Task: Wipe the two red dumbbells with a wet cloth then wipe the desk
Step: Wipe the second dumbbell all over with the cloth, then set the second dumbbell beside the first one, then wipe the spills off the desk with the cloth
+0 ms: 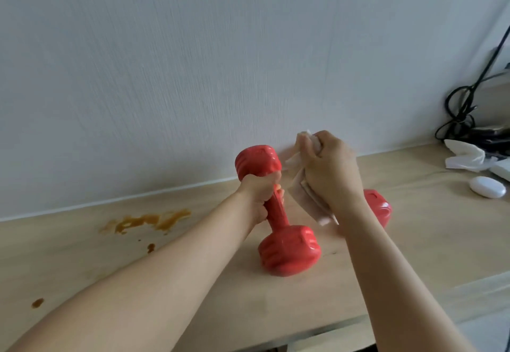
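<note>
Inside the curled fingers of the left hand (258,195): the handle of a red dumbbell (278,213), gripped mid-shaft, thumb side toward the upper head. Tilted on end, lower head planted on the desk (193,282), upper head raised beyond the knuckles and close to the wall (193,62). Held so, probably, to keep it steady and to lift the shaft and upper head clear of the wood where a cloth can reach all round.

Just right of those fingers, bunched in the right hand (328,167): the wet cloth (306,186), pale and crumpled. Fingers clamped round the wad, a tuft poking out above the fist, loose folds hanging below the palm and toward the upper head. Whether cloth and red plastic actually touch: cannot tell, the gap too blurred. Poised, by the look of it, for a stroke over the upper head or down the shaft.

Behind the right wrist, mostly hidden: the second red dumbbell (379,208), lying on the desk, only one head showing. Parked within easy reach, likely waiting its turn or already done; no telling which from here.

Well to the left of the gripping fingers: brown stains (146,220) smeared and spotted over the wood, clearly work left for the desk-wiping part.

Far right of the cloth hand: a crumpled white tissue (465,155), a white oval case (487,186), and a tangle of black cables (461,109) against the wall.
</note>
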Tool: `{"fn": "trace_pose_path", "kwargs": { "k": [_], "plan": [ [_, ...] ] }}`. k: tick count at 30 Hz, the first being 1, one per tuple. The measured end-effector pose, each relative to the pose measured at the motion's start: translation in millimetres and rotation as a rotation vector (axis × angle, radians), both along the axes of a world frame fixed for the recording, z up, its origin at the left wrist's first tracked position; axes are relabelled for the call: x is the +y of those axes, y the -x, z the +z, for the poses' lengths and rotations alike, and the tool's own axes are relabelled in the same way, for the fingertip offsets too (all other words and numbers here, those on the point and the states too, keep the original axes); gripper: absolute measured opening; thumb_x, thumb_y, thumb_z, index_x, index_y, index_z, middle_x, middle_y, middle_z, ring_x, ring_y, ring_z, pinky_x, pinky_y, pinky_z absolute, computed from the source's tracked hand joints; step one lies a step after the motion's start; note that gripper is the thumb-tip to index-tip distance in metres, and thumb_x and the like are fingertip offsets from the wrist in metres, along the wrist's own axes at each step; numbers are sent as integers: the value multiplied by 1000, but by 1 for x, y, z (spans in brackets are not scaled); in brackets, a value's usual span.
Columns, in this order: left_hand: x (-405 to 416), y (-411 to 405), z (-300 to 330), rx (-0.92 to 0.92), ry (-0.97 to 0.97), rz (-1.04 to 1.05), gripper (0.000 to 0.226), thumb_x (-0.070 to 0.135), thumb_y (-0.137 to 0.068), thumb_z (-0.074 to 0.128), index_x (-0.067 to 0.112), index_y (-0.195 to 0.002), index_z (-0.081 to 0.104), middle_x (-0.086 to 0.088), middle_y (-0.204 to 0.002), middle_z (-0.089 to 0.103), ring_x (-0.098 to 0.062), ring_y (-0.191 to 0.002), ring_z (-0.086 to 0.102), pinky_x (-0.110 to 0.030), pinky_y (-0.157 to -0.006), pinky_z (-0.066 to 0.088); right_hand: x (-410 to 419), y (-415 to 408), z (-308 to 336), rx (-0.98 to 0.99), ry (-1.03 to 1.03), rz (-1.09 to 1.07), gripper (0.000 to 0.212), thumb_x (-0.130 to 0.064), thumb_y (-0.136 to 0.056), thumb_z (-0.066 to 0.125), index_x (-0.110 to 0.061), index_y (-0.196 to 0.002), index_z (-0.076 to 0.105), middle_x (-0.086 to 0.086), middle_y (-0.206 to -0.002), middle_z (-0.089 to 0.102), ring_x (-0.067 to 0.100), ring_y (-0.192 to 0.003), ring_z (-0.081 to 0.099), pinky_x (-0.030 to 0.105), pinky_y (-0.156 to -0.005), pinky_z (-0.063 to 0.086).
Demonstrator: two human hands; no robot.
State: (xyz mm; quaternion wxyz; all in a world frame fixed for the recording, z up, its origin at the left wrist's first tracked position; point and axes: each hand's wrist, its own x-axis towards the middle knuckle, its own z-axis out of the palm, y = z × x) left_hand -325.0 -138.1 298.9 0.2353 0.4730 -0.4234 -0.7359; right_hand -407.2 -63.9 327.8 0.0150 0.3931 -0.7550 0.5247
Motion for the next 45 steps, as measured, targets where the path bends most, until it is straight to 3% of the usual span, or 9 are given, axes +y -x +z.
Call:
{"fn": "trace_pose_path", "kwargs": {
  "k": [3, 8, 12, 15, 21, 28, 34, 39, 45],
  "plan": [
    [-3, 23, -6, 27, -11, 3, 17, 16, -88, 64, 0, -90, 58, -13, -90, 58, -27, -85, 62, -42, -86, 53, 4, 11, -6, -4, -75, -32, 33, -41, -95, 40, -15, -81, 55, 6, -79, 58, 27, -77, 50, 30, -65, 33],
    [-8, 44, -12, -2, -7, -9, 18, -3, -92, 47, 4, -76, 54, -8, -71, 53, -17, -62, 53, -30, -55, 46, 12, 25, -14, -15, -170, -73, 28, -41, -95, 39, -18, -81, 50, 5, -80, 51, 29, -77, 45, 31, -68, 31],
    [-14, 37, -20, -32, 9, -131, 25, 15, -88, 60, -3, -106, 61, -22, -106, 67, -24, -89, 65, -38, -86, 54, 15, 35, -14, -78, -147, -107, 30, -39, -92, 40, -15, -82, 53, 11, -85, 58, 32, -80, 48, 33, -69, 34],
    [-16, 26, -27, -171, 60, -292, 14, 13, -85, 65, 6, -76, 58, -6, -59, 61, -9, -47, 54, -17, -43, 46, 17, 37, -15, -110, -123, -109, 30, -38, -92, 41, -14, -76, 49, 13, -84, 60, 33, -81, 51, 34, -70, 36],
    [-12, 25, -30, -206, 188, -317, 63, 1, -84, 63, 2, -139, 31, 0, -81, 59, -9, -58, 56, -17, -39, 43, 19, 35, -13, -131, -103, -111, 32, -37, -91, 41, -15, -69, 44, 9, -76, 54, 31, -76, 46, 32, -68, 33],
    [-2, 16, -15, -196, 246, -336, 67, 7, -85, 65, 1, -141, 28, 1, -75, 57, 0, -39, 54, -13, -37, 40, 21, 27, -8, -138, -91, -107, 32, -40, -91, 41, -16, -71, 47, 11, -83, 61, 33, -83, 55, 35, -72, 41],
    [-3, -53, -13, 44, 196, -85, 28, 36, -92, 52, 9, -100, 53, -6, -95, 56, -16, -82, 59, -27, -76, 51, 13, -21, 6, -206, 81, 182, 37, -45, -91, 44, -16, -69, 55, -3, -64, 63, 15, -65, 61, 26, -63, 47],
    [1, -134, -8, 118, 123, 163, 29, 27, -96, 49, 5, -81, 57, -9, -77, 60, -17, -66, 61, -26, -61, 56, -7, -88, -15, -189, -150, 370, 43, -46, -93, 39, -10, -85, 62, 7, -86, 69, 26, -86, 63, 39, -83, 49],
    [-2, -198, -24, -333, 489, 288, 14, 25, -93, 53, 15, -89, 61, -8, -104, 66, -22, -92, 60, -32, -84, 50, -15, -145, -60, 108, -662, 677, 41, -28, -100, 35, -18, -140, 40, 1, -153, 27, 21, -139, 28, 27, -108, 21]
  ]
}}
